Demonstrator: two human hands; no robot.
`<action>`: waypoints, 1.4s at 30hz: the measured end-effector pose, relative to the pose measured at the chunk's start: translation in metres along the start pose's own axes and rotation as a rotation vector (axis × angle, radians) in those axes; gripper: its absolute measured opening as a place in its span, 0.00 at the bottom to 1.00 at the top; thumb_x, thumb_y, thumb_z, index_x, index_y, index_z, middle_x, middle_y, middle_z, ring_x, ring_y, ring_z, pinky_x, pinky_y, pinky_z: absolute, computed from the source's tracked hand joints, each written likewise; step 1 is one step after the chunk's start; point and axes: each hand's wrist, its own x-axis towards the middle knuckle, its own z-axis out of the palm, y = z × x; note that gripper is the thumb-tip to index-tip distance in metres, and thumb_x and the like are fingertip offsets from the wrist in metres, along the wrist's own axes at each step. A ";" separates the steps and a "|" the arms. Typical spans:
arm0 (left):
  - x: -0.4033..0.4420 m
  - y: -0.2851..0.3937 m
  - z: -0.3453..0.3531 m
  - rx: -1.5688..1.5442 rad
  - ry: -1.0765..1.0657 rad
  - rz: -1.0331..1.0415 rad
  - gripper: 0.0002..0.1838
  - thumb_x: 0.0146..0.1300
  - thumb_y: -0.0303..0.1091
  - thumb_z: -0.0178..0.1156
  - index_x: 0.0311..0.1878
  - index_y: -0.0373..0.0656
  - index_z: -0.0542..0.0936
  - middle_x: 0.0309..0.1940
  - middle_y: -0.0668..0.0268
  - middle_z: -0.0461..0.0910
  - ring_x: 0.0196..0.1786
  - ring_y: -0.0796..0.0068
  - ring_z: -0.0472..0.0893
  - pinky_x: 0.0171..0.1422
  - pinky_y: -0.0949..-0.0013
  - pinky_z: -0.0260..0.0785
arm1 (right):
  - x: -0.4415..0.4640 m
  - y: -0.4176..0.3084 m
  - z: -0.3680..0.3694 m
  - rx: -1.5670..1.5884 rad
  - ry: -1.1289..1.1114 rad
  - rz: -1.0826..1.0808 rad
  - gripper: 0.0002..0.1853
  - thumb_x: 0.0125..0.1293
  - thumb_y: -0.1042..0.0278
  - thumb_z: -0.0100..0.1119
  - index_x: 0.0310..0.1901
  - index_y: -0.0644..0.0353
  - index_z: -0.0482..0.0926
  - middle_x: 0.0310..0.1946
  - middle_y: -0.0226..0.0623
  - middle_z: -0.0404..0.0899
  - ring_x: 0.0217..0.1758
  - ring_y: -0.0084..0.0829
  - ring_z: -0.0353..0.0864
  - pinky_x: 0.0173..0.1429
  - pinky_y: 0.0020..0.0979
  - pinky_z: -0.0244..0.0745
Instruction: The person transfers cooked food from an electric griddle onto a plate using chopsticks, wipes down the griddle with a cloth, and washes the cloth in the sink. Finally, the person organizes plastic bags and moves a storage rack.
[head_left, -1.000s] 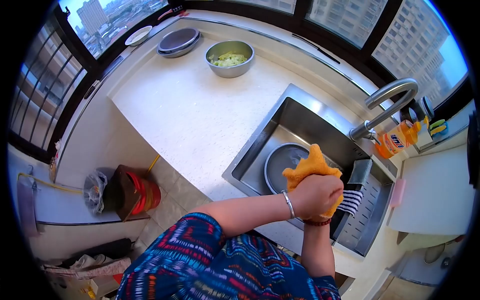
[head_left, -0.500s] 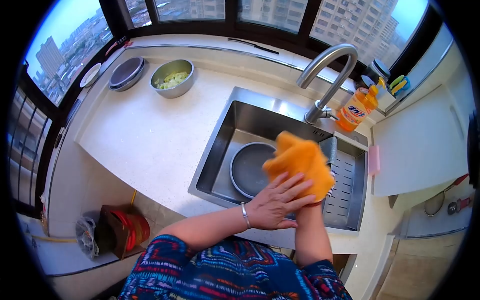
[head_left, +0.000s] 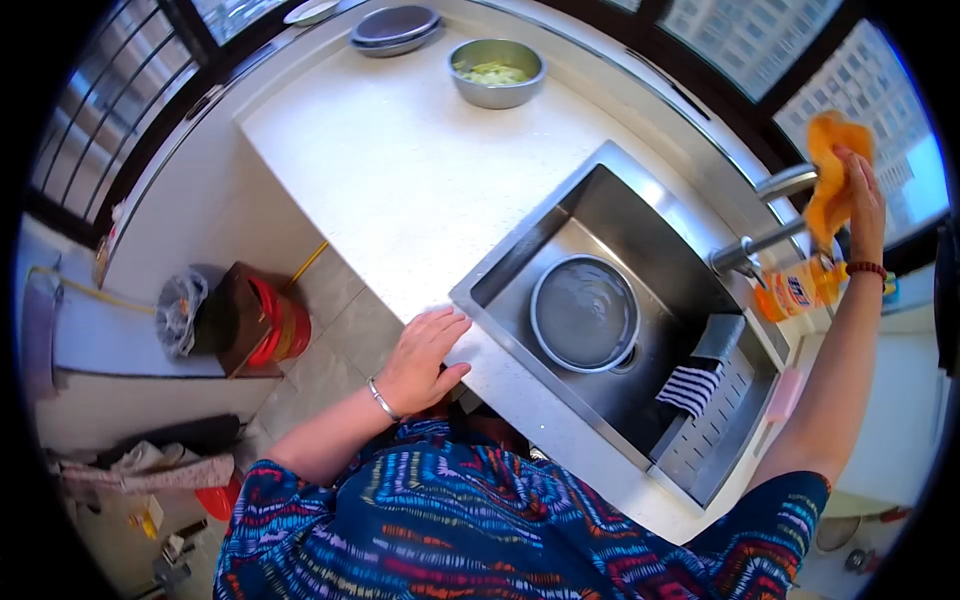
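My right hand (head_left: 864,195) grips an orange cloth (head_left: 832,170) up at the curved top of the faucet (head_left: 745,252), which the cloth partly hides. My left hand (head_left: 425,362) has its fingers spread, with nothing in it, at the front edge of the white counter (head_left: 350,180). Inside the steel sink (head_left: 560,205) sits a round grey pan (head_left: 585,312) with what looks like water in it. A striped cloth (head_left: 689,390) and a grey cloth (head_left: 718,338) hang over the divider beside the slotted tray (head_left: 715,425).
A metal bowl of chopped green food (head_left: 496,75) and stacked grey dishes (head_left: 395,28) stand at the counter's back. An orange bottle (head_left: 795,290) is behind the sink, with a pink object (head_left: 785,394) at its right edge. Red buckets (head_left: 278,320) stand on the floor at left.
My right hand has carried the orange cloth from above the sink up to the faucet. My left hand has come away from the cloth and moved left to the counter edge. The view has shifted.
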 end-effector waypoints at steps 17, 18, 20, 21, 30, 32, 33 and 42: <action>-0.116 -0.067 -0.056 -0.002 0.228 -0.212 0.21 0.49 0.38 0.56 0.46 0.38 0.69 0.45 0.56 0.70 0.51 0.57 0.66 0.57 0.61 0.55 | -0.056 -0.034 0.043 -0.389 0.461 -0.197 0.26 0.62 0.50 0.39 0.54 0.63 0.63 0.54 0.45 0.63 0.55 0.39 0.64 0.59 0.31 0.56; -0.132 -0.077 -0.069 0.000 0.258 -0.229 0.21 0.49 0.38 0.56 0.46 0.38 0.69 0.45 0.56 0.70 0.51 0.57 0.66 0.57 0.61 0.55 | -0.078 -0.076 0.062 -0.342 0.317 -0.094 0.25 0.62 0.51 0.39 0.55 0.61 0.62 0.54 0.45 0.62 0.56 0.39 0.63 0.59 0.32 0.56; -0.119 -0.077 -0.046 0.066 0.234 -0.348 0.21 0.49 0.38 0.55 0.45 0.39 0.70 0.45 0.56 0.70 0.50 0.58 0.67 0.56 0.61 0.56 | -0.086 -0.007 0.108 -0.268 0.370 -0.262 0.22 0.62 0.55 0.39 0.54 0.61 0.63 0.54 0.44 0.63 0.56 0.38 0.62 0.59 0.33 0.56; -0.129 -0.084 -0.047 0.083 0.255 -0.373 0.21 0.49 0.38 0.55 0.45 0.39 0.70 0.45 0.56 0.70 0.50 0.58 0.67 0.56 0.61 0.56 | -0.097 -0.007 0.132 -0.291 0.290 -0.260 0.21 0.63 0.58 0.39 0.54 0.61 0.63 0.54 0.44 0.63 0.57 0.38 0.61 0.59 0.33 0.56; -0.281 -0.029 -0.044 0.345 0.611 -1.087 0.16 0.49 0.37 0.55 0.41 0.40 0.72 0.41 0.55 0.72 0.46 0.57 0.69 0.52 0.61 0.60 | -0.153 -0.121 0.269 0.329 -0.344 -0.501 0.14 0.61 0.67 0.41 0.46 0.66 0.68 0.52 0.43 0.64 0.56 0.37 0.61 0.60 0.32 0.52; -0.325 -0.005 -0.010 0.422 0.733 -1.197 0.15 0.50 0.37 0.54 0.39 0.39 0.73 0.38 0.56 0.73 0.44 0.58 0.71 0.49 0.62 0.62 | -0.168 -0.141 0.291 0.518 -0.471 -0.523 0.13 0.60 0.70 0.40 0.42 0.68 0.68 0.51 0.45 0.64 0.56 0.37 0.61 0.59 0.35 0.54; -0.349 -0.014 0.004 0.438 0.783 -1.270 0.15 0.50 0.37 0.54 0.39 0.39 0.73 0.38 0.56 0.73 0.44 0.58 0.71 0.49 0.62 0.62 | -0.174 -0.149 0.321 0.538 -0.544 -0.570 0.13 0.61 0.69 0.41 0.44 0.68 0.68 0.51 0.45 0.64 0.56 0.36 0.60 0.61 0.33 0.50; -0.420 0.037 0.066 0.385 0.911 -1.756 0.13 0.51 0.38 0.53 0.35 0.40 0.74 0.35 0.57 0.74 0.42 0.59 0.72 0.47 0.63 0.63 | -0.254 -0.246 0.498 0.918 -0.910 -0.654 0.10 0.56 0.73 0.49 0.38 0.69 0.74 0.38 0.45 0.74 0.42 0.35 0.71 0.50 0.31 0.65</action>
